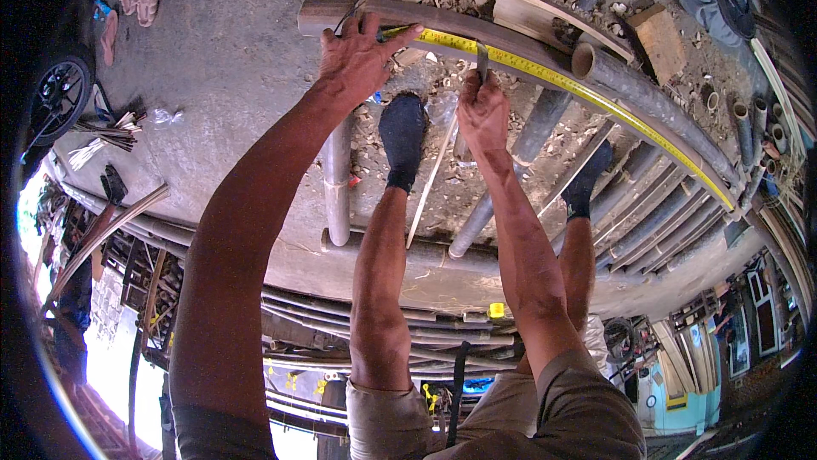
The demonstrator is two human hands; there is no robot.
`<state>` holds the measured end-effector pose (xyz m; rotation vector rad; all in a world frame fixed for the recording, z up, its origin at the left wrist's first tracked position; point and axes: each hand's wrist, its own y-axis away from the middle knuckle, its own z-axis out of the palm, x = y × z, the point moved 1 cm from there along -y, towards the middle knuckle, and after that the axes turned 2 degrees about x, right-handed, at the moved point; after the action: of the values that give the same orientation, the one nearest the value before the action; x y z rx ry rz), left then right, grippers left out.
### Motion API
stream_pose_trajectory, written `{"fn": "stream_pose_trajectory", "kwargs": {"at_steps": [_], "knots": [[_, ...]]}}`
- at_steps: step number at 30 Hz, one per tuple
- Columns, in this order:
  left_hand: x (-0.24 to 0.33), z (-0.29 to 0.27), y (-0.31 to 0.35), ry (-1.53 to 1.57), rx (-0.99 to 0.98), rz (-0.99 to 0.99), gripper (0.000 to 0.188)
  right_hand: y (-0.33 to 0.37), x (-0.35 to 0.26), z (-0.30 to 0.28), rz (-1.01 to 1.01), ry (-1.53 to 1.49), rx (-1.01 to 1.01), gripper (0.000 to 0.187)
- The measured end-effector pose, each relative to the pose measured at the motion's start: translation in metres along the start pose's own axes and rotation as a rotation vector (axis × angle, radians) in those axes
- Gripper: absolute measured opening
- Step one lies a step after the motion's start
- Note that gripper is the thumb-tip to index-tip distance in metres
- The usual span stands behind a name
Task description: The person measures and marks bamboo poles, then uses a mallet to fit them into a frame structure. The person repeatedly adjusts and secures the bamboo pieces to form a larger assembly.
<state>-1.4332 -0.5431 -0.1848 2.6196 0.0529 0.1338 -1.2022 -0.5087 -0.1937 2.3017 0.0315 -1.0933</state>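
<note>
Left hand (357,56) pins yellow steel tape measure (545,71) flat along long grey-brown bamboo pole (477,34); right hand (482,111), grip clamped on thin marking tool (482,60), marks it.

Lighting: bright, even daylight from above. Shadows on the concrete floor (238,77) are soft and short. Overexposure: white glare at the lower left rim. Distortion: strong fisheye bending; the long pole (528,47) and yellow tape measure (545,68) curve toward the right edge. Corners are black. Centre focus is sharp; rim detail is smeared and colour-fringed
</note>
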Motion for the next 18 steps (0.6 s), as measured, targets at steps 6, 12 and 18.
{"fn": "stream_pose_trajectory", "kwargs": {"at_steps": [6, 12, 18], "knots": [[0.002, -0.004, -0.003, -0.013, -0.015, 0.007, 0.085, -0.001, 0.021, 0.014, -0.098, -0.152, 0.083, 0.018], [0.0, 0.003, 0.0, 0.011, 0.005, -0.005, 0.084, -0.003, -0.02, 0.003, 0.083, 0.071, -0.035, 0.015], [0.001, -0.003, -0.003, 0.064, -0.004, 0.004, 0.082, 0.002, -0.015, 0.02, -0.056, 0.022, 0.142, 0.014]]}}
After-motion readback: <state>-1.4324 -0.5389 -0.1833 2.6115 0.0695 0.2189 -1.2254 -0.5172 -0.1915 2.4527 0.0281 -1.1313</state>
